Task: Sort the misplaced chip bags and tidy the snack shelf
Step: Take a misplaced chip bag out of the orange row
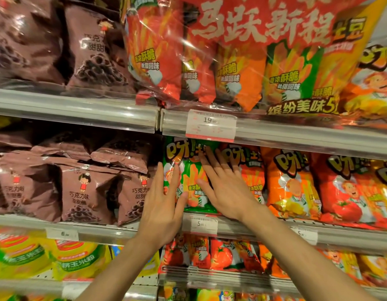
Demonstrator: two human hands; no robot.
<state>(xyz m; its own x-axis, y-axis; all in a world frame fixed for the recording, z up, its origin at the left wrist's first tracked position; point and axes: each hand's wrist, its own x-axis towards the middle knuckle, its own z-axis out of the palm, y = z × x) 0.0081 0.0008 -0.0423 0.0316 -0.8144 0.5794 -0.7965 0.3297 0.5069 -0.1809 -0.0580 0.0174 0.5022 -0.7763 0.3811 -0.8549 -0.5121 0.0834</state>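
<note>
Green chip bag (189,185) upright on middle shelf (275,230) (orange bags to its right); left hand (164,205) and right hand (226,190) flat on its front, fingers straight, spread.

The middle shelf (275,140) carries brown chocolate bags (79,192), a green bag (188,170) and orange-red bags (297,183).

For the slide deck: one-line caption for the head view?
Left hand and right hand, fingers straight, press the green chip bag on the middle shelf.
</note>
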